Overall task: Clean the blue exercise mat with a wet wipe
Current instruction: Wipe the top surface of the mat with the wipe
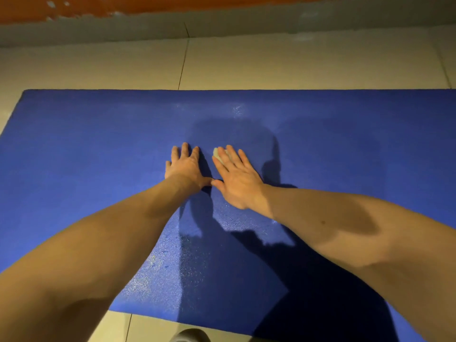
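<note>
— Where is the mat?
— The blue mat (98,169) lies flat on the pale tiled floor (123,65), and a strip of tiles shows past the mat's far edge.
— And the hands?
— Both are near the middle of the mat, palms down. The left hand (185,166) rests flat on the mat with its fingers spread and holds nothing. The right hand (237,178) lies just beside it, thumbs almost touching, fingers straight.
— The wipe?
— The white wipe (218,154) is bunched under the right fingers and pressed against the mat; only a small part shows at the fingertips.
— Anything on the mat itself?
— Damp, glistening patches toward the mat's near edge and beyond the hands, plus shadows of the arms.
</note>
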A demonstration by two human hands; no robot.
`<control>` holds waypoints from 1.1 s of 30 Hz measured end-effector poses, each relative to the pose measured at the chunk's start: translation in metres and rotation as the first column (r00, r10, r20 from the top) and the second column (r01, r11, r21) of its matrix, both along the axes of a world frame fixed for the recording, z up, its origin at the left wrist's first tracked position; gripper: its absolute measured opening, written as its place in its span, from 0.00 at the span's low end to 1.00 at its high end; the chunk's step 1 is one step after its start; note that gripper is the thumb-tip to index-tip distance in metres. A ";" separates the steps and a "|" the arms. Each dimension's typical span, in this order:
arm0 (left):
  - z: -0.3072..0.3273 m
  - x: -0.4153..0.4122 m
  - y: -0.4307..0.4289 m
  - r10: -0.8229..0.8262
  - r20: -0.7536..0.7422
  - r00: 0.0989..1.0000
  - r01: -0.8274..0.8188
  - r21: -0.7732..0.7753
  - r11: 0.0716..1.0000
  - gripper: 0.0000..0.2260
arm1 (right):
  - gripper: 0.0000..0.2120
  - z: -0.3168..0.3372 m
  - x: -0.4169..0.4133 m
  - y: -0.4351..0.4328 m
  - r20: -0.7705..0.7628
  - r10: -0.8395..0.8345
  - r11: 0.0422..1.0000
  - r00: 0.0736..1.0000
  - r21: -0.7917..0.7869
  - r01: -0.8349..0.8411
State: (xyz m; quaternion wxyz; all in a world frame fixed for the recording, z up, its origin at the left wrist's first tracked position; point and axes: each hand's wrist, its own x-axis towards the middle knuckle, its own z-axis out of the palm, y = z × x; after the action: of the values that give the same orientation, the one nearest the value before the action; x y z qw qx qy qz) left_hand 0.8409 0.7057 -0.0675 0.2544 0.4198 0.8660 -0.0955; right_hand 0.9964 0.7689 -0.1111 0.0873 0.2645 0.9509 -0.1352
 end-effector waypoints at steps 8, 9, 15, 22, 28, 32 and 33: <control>-0.004 -0.003 0.003 0.058 0.051 0.997 -0.055 -0.054 0.997 0.56 | 0.37 -0.001 0.029 0.082 0.015 -0.273 0.962 0.962 0.026 0.273; -0.004 -0.002 0.003 0.054 0.044 0.998 -0.051 -0.059 0.997 0.56 | 0.38 0.001 0.032 0.090 -0.004 -0.368 0.930 0.930 -0.022 0.368; -0.003 -0.002 0.006 0.056 0.040 0.998 -0.053 -0.079 0.995 0.56 | 0.38 -0.004 -0.024 0.040 0.003 -0.281 0.959 0.960 -0.028 0.281; -0.003 -0.003 0.005 0.031 0.021 0.999 -0.029 -0.093 0.995 0.56 | 0.35 -0.004 -0.010 0.089 -0.008 -0.089 0.993 0.996 0.082 0.089; -0.004 -0.002 0.005 0.017 -0.004 1.000 -0.017 -0.083 0.996 0.57 | 0.39 0.002 -0.024 0.100 -0.085 -0.489 0.872 0.868 -0.039 0.487; -0.003 -0.004 0.003 0.019 0.000 1.000 -0.019 -0.083 0.996 0.57 | 0.33 -0.002 -0.059 0.053 -0.011 -0.067 0.998 0.998 0.006 0.067; -0.003 -0.004 0.003 0.020 0.002 1.000 -0.020 -0.084 0.996 0.57 | 0.32 0.000 -0.059 0.054 -0.003 0.023 1.000 1.000 0.020 -0.023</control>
State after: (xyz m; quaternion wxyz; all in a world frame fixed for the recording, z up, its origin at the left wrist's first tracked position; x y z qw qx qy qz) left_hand 0.8369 0.7088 -0.0707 0.2738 0.4001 0.8651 -0.1286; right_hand 0.9374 0.8224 -0.1116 0.0847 0.2543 0.9552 -0.1254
